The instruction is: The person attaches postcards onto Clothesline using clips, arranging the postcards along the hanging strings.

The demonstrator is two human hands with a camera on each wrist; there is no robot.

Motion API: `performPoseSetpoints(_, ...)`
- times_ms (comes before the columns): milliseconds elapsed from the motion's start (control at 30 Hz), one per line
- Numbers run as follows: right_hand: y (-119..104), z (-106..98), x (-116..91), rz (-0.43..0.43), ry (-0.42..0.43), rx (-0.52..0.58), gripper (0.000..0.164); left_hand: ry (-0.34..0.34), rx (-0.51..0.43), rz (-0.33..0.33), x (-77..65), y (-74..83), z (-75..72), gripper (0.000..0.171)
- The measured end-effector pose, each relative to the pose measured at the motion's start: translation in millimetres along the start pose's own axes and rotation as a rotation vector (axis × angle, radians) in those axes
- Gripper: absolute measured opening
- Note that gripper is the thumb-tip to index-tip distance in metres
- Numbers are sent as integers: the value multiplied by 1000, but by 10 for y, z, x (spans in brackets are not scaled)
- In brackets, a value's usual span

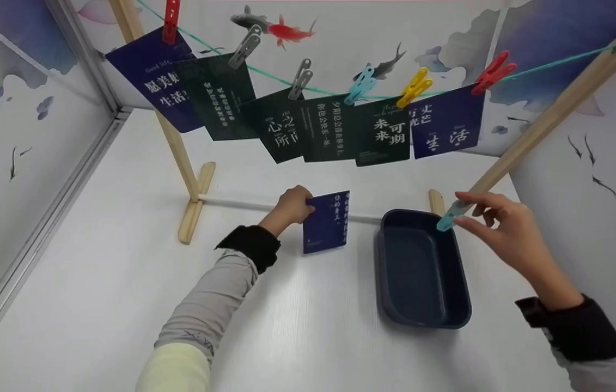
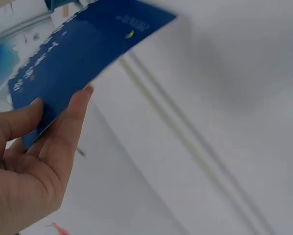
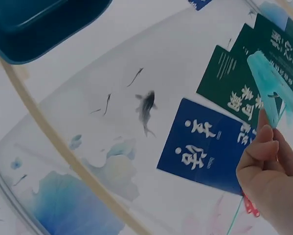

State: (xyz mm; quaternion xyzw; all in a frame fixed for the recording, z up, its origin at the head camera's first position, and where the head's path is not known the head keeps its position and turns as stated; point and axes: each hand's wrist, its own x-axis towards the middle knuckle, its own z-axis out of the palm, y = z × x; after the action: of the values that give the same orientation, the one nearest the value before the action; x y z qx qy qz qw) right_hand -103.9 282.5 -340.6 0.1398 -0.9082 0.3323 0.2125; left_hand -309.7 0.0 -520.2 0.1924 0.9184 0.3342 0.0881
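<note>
My left hand (image 1: 292, 206) pinches a blue card (image 1: 325, 224) with white characters by its upper left edge, above the table. In the left wrist view, the thumb lies on the face of the card (image 2: 82, 49) and the fingers are behind it. My right hand (image 1: 509, 234) pinches a light-blue clothespin (image 1: 450, 215) between thumb and fingers, over the right rim of the dark blue basin (image 1: 425, 272). The right wrist view shows that clothespin (image 3: 268, 83) close up, overlapping the hanging cards behind it.
A green cord (image 1: 553, 68) runs between wooden posts (image 1: 558, 114). Blue and green cards (image 1: 220, 98) hang from it in a row, held by red, grey, blue and yellow clothespins (image 1: 414, 88). A white bar (image 1: 242, 203) joins the stand's wooden feet (image 1: 197, 201) on the white table (image 1: 297, 326).
</note>
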Motion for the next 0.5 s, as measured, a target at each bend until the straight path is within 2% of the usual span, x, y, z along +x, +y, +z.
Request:
performPoseSetpoints(33,22,-48,47,12,-12,22,31,-15,47,-3,29,78,-38,26)
performPoseSetpoints(100,55,-136,128,24,-29,24,27,-68,73,-15,-127,461,-287,25)
performPoseSetpoints(167,73,-220,193,40,-38,14,25,-117,28,-29,-349,895,-554,24)
performPoseSetpoints(233,81,-313,253,64,-24,-8,25,-122,-47,11,-465,1186,-686,23)
performPoseSetpoints(300,74,-419,323,92,10,-33,27,-136,-128,61,-504,1412,-751,18)
performPoseSetpoints(333,65,-472,367,116,24,-45,29,-138,-165,81,-496,1508,-761,13)
performPoseSetpoints(367,52,-524,415,134,45,-53,31,-136,-202,107,-464,1592,-761,15)
performPoseSetpoints(500,-35,-705,647,164,133,-95,33,-53,-292,180,-341,1928,-710,46)
